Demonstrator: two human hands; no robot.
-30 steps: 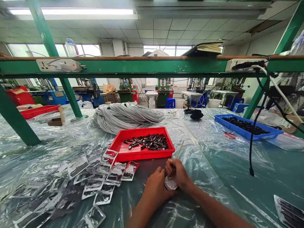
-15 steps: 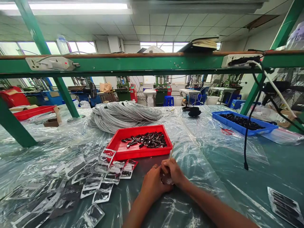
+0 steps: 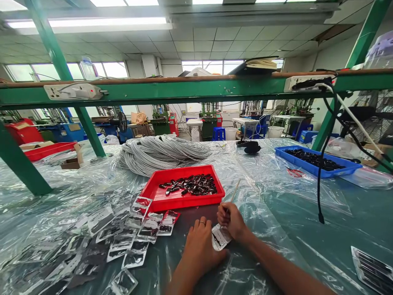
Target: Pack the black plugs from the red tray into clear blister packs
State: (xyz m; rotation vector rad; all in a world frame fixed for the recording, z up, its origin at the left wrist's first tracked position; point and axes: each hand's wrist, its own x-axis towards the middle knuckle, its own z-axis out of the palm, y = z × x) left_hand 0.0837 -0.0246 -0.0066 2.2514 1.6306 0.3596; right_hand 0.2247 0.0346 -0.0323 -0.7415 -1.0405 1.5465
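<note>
My left hand (image 3: 201,241) lies low over the table, fingers forward and thumb stretched out, beside a small pale packet (image 3: 219,238) with dark parts in it. My right hand (image 3: 231,220) is curled round a thin light stick (image 3: 236,191), which points up and away; that hand is at the packet's upper right edge. A red tray (image 3: 184,200) holding many small black and metallic pieces (image 3: 199,184) stands just beyond my hands. Several silvery packets (image 3: 135,254) lie spread to the left of my left hand.
A coil of grey cable (image 3: 159,151) lies behind the red tray. A blue tray (image 3: 337,171) of black parts is at the right, near a hanging black cable (image 3: 319,196). A green shelf beam (image 3: 190,89) crosses above. A dark packet (image 3: 373,268) lies at lower right.
My hands have moved slightly apart, and more of the packet shows between them. The stick in my right hand now leans further right. The view has tilted up a little.
</note>
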